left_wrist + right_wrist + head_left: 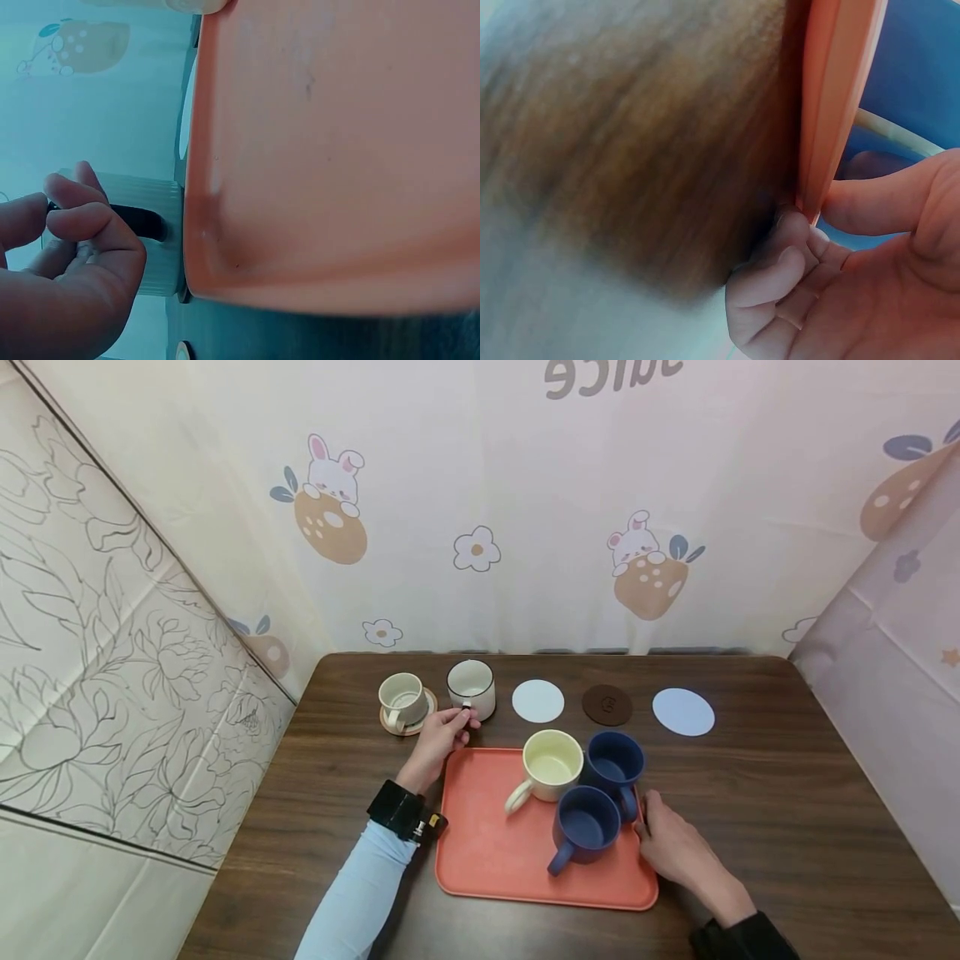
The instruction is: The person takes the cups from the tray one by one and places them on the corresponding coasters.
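Right hand (675, 852) pinches the orange tray (480, 852) rim — left hand (438, 745) pinches the white mug (471, 688) handle.

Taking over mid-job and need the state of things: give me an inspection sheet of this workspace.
Surface: dark wood table.
Job's things: orange tray holds cream mug and two blue mugs; white black-rimmed mug off tray; beige mug on coaster.
Clutter: three bare coasters.
Grippers: left hand pinches the white mug's handle; right hand grips the tray's rim.
Cables: nothing seen.
Surroundings: patterned curtains.
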`<state>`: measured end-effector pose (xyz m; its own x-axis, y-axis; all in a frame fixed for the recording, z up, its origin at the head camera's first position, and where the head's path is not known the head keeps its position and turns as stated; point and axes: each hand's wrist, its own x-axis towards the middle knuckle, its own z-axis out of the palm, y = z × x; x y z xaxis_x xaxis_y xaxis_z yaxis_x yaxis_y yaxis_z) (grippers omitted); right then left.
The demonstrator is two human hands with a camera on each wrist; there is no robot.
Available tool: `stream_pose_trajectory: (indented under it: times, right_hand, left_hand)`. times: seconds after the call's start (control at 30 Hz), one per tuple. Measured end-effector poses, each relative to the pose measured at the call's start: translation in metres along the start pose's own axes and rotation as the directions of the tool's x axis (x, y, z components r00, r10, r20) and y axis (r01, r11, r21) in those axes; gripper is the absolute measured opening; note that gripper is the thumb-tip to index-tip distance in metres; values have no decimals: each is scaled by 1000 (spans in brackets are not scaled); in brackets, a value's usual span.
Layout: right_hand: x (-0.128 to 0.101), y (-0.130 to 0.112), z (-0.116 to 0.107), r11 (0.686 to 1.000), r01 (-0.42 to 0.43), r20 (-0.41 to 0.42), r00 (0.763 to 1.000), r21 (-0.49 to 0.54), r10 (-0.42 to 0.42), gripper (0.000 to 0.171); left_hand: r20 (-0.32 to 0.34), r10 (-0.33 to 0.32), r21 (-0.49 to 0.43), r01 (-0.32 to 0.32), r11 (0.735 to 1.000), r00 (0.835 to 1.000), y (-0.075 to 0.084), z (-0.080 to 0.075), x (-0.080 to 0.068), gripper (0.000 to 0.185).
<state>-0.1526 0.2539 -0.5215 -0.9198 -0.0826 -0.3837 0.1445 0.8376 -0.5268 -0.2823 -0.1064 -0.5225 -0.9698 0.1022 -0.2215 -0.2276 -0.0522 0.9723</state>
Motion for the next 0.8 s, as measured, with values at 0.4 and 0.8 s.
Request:
stream_pose_trajectory:
  times: [0.4,0.8]
  right_hand:
    - [0,1,2,1000,14,1,1000,-8,-14,27]
    - [1,-1,0,999,15,17,1000,-39,-14,27]
  left_hand:
    - [-108,-18,-74,10,997,994,-3,-14,-10,33]
    - [-278,83,-78,-108,991,957,2,-35,-40,24]
